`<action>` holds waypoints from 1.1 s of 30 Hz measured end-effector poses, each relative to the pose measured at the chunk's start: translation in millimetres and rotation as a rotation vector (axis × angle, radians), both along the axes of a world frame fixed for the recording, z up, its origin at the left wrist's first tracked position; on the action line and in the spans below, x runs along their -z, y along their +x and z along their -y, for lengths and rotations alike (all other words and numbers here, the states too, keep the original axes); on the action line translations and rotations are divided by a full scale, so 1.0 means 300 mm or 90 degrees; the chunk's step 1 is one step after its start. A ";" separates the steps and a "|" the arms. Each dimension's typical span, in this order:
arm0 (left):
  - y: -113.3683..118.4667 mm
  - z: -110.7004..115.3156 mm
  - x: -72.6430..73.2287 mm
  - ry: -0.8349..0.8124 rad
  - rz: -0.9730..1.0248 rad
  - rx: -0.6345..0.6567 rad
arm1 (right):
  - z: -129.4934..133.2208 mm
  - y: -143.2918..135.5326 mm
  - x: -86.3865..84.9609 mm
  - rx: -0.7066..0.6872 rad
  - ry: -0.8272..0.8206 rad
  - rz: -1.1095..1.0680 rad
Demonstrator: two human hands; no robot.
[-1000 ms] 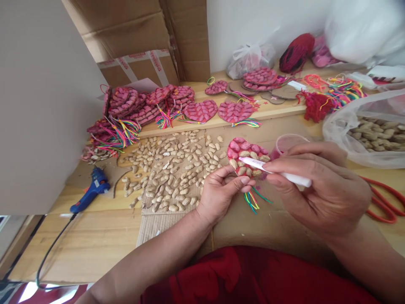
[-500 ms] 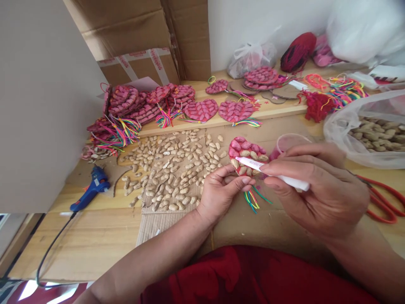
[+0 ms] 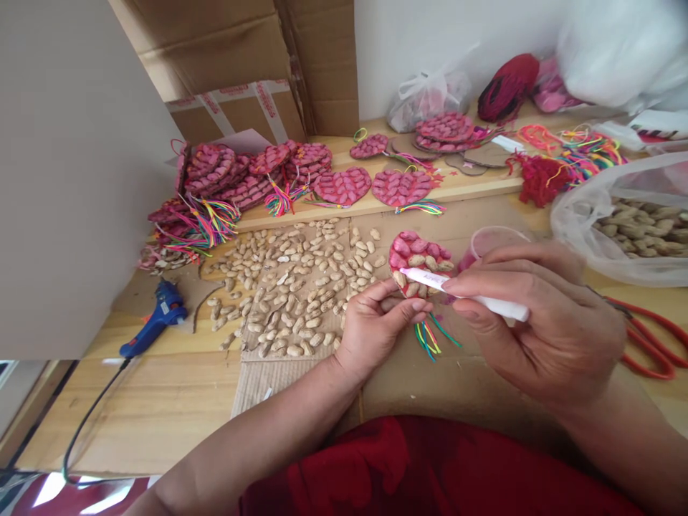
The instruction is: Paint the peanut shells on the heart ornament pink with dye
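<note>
Between the thumb and fingers of my left hand (image 3: 379,322) is the lower left edge of a peanut-covered ornament (image 3: 416,247) with a red base. Its upper peanuts are pink, while several lower ones are still the tan of bare shell. Green, yellow and red tassel strings (image 3: 430,337) hang below it. My right hand (image 3: 542,322) is closed round a white paint marker (image 3: 462,290), whose pink tip touches or nearly touches a tan peanut at the ornament's left side. A clear plastic cup (image 3: 494,236), stained pink, stands behind my right fingers, which partly hide it.
Loose peanuts (image 3: 306,301) cover the cardboard at left, beside a blue glue gun (image 3: 161,315) with its cord. Finished pink ornaments (image 3: 215,168) are stacked behind. At right are a bag of peanuts (image 3: 639,229) and red-handled scissors (image 3: 653,340).
The marker and my right hand have shifted very slightly, and the marker has rolled a little so more of its lettering shows. My left hand keeps the same hold on the ornament.
</note>
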State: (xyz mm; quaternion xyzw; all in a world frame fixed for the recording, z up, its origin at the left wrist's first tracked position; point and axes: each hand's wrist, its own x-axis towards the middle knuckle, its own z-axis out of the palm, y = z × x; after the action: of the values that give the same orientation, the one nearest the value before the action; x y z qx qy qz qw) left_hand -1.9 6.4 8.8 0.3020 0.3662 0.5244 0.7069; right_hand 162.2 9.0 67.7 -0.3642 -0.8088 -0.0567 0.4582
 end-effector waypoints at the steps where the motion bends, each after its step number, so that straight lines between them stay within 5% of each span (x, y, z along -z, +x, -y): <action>1: 0.000 0.000 0.000 0.000 0.001 -0.003 | 0.002 0.000 0.001 0.002 0.001 0.001; 33: -0.003 -0.007 0.002 -0.002 0.029 -0.011 | -0.011 0.016 0.012 0.012 -0.012 -0.031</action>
State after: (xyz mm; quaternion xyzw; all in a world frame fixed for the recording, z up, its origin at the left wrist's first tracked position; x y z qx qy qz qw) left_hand -2.9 8.5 8.2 0.2858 0.3537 0.5364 0.7110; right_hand 166.9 12.2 64.0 -0.3774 -0.7944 -0.0443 0.4740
